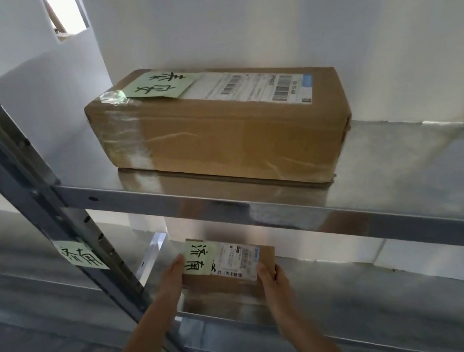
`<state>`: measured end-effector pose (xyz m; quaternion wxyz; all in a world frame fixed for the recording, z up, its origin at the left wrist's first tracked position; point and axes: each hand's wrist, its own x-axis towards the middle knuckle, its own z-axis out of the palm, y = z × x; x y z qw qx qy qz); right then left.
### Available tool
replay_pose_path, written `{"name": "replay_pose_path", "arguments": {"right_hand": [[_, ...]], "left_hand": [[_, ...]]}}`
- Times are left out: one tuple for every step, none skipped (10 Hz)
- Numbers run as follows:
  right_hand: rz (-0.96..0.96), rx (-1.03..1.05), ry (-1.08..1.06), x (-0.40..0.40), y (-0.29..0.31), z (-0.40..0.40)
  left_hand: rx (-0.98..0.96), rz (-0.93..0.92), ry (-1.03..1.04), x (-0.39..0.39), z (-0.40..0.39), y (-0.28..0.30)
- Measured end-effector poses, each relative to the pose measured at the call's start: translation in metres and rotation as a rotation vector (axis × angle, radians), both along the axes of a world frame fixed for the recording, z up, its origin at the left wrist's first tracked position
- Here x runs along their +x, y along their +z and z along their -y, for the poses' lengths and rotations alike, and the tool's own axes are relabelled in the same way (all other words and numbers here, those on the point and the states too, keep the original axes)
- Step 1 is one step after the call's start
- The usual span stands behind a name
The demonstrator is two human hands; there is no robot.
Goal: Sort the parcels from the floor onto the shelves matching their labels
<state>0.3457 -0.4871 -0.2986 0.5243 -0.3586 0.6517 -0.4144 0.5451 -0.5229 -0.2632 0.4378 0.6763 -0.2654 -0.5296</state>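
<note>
I am holding a small brown cardboard parcel (228,271) between both hands at the lower steel shelf (370,315), and I cannot tell whether its underside is resting on the metal or hanging just above it, since its near face is falling into shadow. My left hand (175,273) is pressing flat against its left end, fingers stretched along the edge of the pale green handwritten note (197,258) stuck on top; my right hand (272,276) is wrapping the near right corner, thumb on top beside the white printed shipping label (240,259), the other fingers hidden behind the box. The label's print is too small for me to read. The front rail of the upper steel shelf (291,209) is crossing just above the parcel's far edge and cutting off whatever lies behind it. On that upper shelf a long brown cardboard box (226,133) is sitting near the white wall, wearing its own green note and barcode sheet. A second green note (79,255) is clinging to the grey slotted upright post (24,173) at my left, close beside my left forearm. To the right of the parcel the lower shelf is running on bare and open to the frame's edge.
</note>
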Motion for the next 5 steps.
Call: {"name": "replay_pose_path", "arguments": {"right_hand": [[0.064, -0.026, -0.023, 0.005, -0.002, 0.002], [0.088, -0.107, -0.09, 0.013, -0.012, 0.005], [0.1, -0.13, -0.125, 0.016, -0.016, 0.008], [0.082, -0.129, -0.076, 0.012, -0.012, 0.006], [-0.006, -0.031, -0.099, 0.003, 0.002, 0.008]], "left_hand": [[-0.049, -0.002, -0.028, -0.001, 0.003, 0.003], [-0.08, -0.004, -0.02, 0.002, 0.01, -0.002], [-0.116, 0.008, -0.014, 0.001, 0.01, -0.004], [-0.167, 0.052, 0.048, -0.004, 0.008, -0.005], [-0.246, 0.099, 0.242, -0.015, -0.002, 0.006]]}}
